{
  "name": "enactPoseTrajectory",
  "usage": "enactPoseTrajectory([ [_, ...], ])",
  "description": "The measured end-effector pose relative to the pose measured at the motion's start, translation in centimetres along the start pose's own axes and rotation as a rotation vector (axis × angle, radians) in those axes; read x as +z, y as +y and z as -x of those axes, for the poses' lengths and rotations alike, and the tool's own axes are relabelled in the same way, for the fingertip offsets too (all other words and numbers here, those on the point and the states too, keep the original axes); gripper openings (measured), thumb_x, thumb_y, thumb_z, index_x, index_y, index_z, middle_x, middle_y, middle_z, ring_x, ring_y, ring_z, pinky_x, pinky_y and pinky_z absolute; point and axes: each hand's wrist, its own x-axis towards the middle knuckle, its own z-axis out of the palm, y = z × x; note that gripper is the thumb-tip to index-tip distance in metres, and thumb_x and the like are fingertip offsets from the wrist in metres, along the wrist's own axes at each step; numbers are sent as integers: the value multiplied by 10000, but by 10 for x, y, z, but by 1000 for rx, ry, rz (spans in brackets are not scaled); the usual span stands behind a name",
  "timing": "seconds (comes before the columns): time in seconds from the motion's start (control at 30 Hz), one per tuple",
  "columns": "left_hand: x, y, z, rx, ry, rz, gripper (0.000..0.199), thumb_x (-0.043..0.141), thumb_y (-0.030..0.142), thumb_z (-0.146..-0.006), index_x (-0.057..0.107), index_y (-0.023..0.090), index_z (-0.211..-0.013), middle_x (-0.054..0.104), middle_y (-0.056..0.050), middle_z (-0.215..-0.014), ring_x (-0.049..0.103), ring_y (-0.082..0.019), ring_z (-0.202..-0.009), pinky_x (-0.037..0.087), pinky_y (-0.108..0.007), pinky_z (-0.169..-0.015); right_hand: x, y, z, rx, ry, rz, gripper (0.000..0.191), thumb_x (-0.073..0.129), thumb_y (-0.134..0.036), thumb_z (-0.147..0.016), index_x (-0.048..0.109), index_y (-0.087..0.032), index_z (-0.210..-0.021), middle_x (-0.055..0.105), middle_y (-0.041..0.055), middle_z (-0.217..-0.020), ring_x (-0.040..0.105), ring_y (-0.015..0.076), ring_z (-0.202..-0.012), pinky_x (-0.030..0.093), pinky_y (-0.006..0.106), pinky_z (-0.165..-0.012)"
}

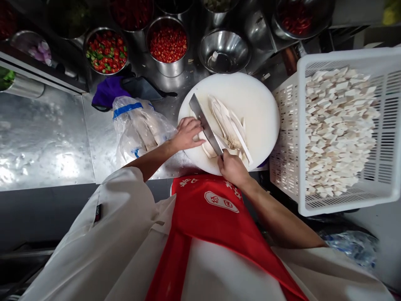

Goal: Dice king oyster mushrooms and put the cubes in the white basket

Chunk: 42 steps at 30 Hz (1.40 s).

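Cleaver of grey steel (207,127) held over a round white cutting board (263,104)

Seen from above, a person in a white jacket and a red apron with white lettering (206,225) works at a metal counter. The right hand (233,167) is wrapped around the cleaver's handle, near the board's lower edge; the blade slants up and to the left. The left hand (190,133) lies with bent fingers beside the blade, over a smooth pale piece (208,147); whether it grips that piece cannot be told. Long, off-white, mushroom-like slices (221,113) lie on the board, just right of the blade.

Left of the board, a clear plastic bag with blue bands (127,109) contains thick pale stems. To the right, a white slotted plastic basket (301,146) holds many cream-coloured chunks (341,129). Beyond the board sits a shallow steel bowl (239,50), near a steel pot of chopped red chillies (171,69).
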Motion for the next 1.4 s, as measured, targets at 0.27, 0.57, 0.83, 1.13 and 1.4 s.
enactPoseTrajectory([
  [0.27,7,25,14,144,-187,-6,464,594,628,-892,684,231,-1113,670,-113,-1184,534,-287,-1183,417,-470,-1013,-39,17,20,-132,-37,18,209,434,-269,-979,575,-139,-1063,742,175,-973,694,285,-911,424,315,-727],
  [0.57,-4,18,15,196,-217,-37,365,558,534,-950,684,217,-1083,679,-109,-1146,560,-272,-1151,436,-453,-980,5,20,45,-18,1,-56,200,418,-265,-1009,567,-151,-1079,752,150,-976,706,271,-904,407,310,-710],
  [0.83,0,40,48,92,-62,-50,250,513,384,-996,686,208,-954,677,-85,-1004,602,-213,-989,495,-409,-886,-5,25,89,-83,41,-18,210,395,-264,-1022,565,-155,-1080,750,118,-894,715,267,-813,397,317,-679],
  [1.13,17,47,35,180,-44,24,224,503,303,-1003,693,190,-1039,680,-95,-1064,608,-206,-1068,536,-389,-950,5,24,59,-64,-97,6,230,382,-242,-1013,565,-133,-1099,747,156,-855,724,280,-790,407,316,-651],
  [1.4,13,43,34,188,-149,-22,249,501,318,-1011,677,169,-1105,682,-106,-1071,599,-215,-1116,507,-401,-991,17,15,63,-122,58,-51,400,388,-225,-993,513,-118,-1356,750,172,-1071,725,301,-905,485,355,-763],
])
